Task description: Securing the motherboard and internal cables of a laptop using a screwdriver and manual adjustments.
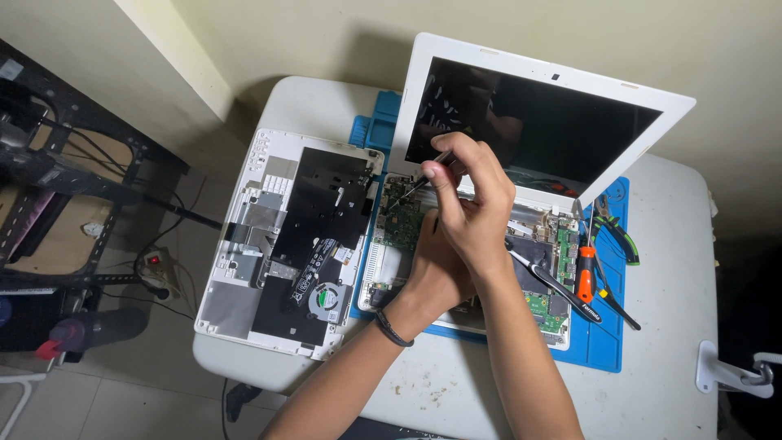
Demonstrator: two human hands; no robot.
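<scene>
Laptop [521,155], white, lies opened up with green circuit boards exposed.

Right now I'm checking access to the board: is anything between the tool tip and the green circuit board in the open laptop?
Nothing visible blocks it. The right hand holds a thin tool angled down to the green circuit board. The left hand rests lower on the laptop base, clear of the tip's path.

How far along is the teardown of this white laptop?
Done: the white bottom cover with fan lies off to the side, and the green circuit board is exposed. In hand: the right hand works a thin black-tipped tool at the board, left hand bracing beneath. Left: board and white-framed screen remain attached.
</scene>
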